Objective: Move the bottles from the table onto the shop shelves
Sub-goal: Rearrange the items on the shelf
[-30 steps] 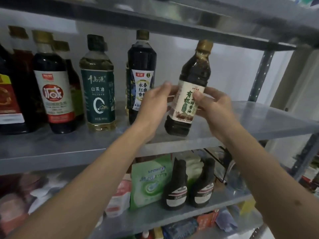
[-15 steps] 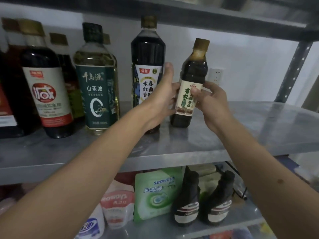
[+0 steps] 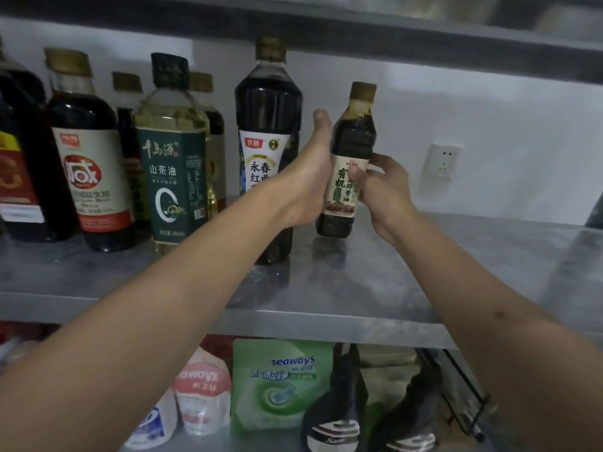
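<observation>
Item: small dark sauce bottle (image 3: pixel 347 177), gold cap, upright, base on the grey metal shelf (image 3: pixel 375 288), at 3 o'clock of the tall dark vinegar bottle (image 3: pixel 267 151). Left hand (image 3: pixel 306 177) lies against its 9 o'clock side with thumb up; right hand (image 3: pixel 381 187) grips the label from 3 o'clock, thumb across the front. Further stock at 9 o'clock: green-labelled oil bottle (image 3: pixel 171 164), red-labelled soy bottle (image 3: pixel 88 164)

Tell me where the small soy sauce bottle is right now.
The small soy sauce bottle stands on the middle shelf, held between both hands, just right of the tall dark bottle.
</observation>
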`<state>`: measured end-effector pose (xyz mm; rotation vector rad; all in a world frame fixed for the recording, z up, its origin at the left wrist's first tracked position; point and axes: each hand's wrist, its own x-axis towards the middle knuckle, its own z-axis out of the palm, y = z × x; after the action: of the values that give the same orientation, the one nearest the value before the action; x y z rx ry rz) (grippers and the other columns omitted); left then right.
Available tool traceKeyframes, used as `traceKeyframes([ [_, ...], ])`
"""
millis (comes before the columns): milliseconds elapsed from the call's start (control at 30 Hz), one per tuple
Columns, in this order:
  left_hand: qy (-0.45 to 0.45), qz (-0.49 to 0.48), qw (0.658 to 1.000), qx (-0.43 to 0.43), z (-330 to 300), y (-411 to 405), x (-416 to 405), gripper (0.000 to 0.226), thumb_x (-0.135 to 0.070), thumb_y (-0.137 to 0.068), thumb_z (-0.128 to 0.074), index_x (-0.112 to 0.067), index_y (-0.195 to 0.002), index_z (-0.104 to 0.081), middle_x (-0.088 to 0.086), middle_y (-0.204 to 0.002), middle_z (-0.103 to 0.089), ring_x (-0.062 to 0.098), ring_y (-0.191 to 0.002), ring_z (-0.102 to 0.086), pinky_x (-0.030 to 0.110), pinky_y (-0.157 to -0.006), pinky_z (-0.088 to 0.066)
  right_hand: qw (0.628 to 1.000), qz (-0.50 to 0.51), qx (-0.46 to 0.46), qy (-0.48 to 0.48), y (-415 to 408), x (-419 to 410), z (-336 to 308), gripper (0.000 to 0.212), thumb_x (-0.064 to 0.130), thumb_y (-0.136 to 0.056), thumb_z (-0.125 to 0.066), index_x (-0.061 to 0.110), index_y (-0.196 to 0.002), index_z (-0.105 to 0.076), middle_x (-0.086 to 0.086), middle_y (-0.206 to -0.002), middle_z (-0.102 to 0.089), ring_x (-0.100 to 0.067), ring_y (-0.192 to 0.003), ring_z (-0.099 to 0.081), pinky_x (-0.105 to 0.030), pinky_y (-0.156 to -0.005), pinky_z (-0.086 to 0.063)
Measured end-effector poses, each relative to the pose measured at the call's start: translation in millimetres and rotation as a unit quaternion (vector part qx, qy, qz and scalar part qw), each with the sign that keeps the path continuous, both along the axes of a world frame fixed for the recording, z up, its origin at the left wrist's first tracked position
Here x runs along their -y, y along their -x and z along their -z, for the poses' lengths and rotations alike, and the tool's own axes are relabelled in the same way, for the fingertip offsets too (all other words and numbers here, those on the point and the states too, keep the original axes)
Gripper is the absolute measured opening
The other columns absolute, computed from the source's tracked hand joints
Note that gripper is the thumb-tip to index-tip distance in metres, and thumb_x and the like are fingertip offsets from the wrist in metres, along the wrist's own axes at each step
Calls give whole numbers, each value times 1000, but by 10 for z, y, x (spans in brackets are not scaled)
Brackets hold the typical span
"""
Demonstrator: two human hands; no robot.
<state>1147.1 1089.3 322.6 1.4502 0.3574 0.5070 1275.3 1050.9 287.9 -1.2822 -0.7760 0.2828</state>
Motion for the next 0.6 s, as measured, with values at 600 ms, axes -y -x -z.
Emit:
traceKeyframes([
  [600,20,-144,989,2,205,-419,-112,76,-72,-99,-12,-19,-129,-59,7,-106,-68,17,-94,-66,29,-77,-53,997,-47,28,55,-204,-164,32,44,13,-96,-66,8,-137,-53,-9,-117,-70,-12,-90,-71,-17,-59,-54],
])
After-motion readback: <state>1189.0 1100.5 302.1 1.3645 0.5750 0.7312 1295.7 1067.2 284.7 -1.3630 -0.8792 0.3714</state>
